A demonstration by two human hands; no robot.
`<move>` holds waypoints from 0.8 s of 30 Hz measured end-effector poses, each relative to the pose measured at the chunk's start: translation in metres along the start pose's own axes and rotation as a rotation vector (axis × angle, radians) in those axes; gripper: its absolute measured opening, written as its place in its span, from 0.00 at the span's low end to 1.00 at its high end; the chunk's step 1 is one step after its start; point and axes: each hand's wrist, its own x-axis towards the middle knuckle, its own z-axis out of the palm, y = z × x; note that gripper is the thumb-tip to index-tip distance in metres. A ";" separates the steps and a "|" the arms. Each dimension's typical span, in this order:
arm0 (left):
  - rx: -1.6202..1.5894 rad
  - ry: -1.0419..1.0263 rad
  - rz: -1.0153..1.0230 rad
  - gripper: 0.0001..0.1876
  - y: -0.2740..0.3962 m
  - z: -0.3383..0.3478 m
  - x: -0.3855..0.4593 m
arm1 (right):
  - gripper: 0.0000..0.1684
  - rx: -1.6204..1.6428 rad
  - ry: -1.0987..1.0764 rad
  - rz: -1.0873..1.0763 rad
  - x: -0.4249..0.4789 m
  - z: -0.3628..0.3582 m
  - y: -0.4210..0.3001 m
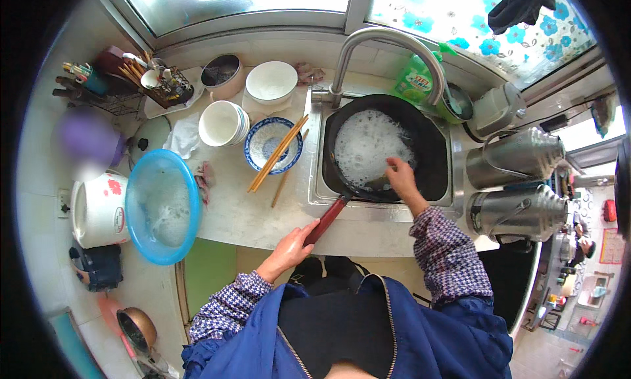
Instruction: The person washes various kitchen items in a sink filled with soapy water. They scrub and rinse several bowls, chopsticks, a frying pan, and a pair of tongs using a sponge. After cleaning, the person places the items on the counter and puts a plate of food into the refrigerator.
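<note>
A dark wok (429, 167) with foamy water (369, 142) in it rests in the steel sink (456, 182). Its red-brown handle (328, 219) points towards me over the sink's front edge, and my left hand (291, 248) is closed around the end of it. My right hand (402, 179) is over the near right part of the foam with its fingers bent; whether something small is between them cannot be told. Left of the sink, chopsticks (281, 155) lie across a blue-rimmed bowl (250, 152), with another chopstick (282, 184) beside it on the counter.
A curved faucet (389, 31) arches over the wok. Two metal thermos flasks (515, 160) stand right of the sink, a green detergent bottle (414, 78) behind it. Stacked bowls (222, 125), a white bowl (271, 82) and a blue basin (194, 206) of sudsy water are at the left.
</note>
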 end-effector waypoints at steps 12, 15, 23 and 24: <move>0.122 0.285 0.120 0.20 0.100 -0.086 0.075 | 0.17 -0.395 0.044 -0.240 0.054 -0.014 0.021; 0.190 0.235 0.121 0.20 0.097 -0.063 0.081 | 0.09 -0.013 0.457 -0.172 0.074 -0.063 0.014; 0.290 0.168 -0.024 0.23 0.076 0.010 0.111 | 0.17 0.463 0.480 0.078 0.272 -0.191 0.101; 0.292 0.162 -0.051 0.24 0.068 0.014 0.106 | 0.19 0.556 0.386 0.165 0.276 -0.178 0.092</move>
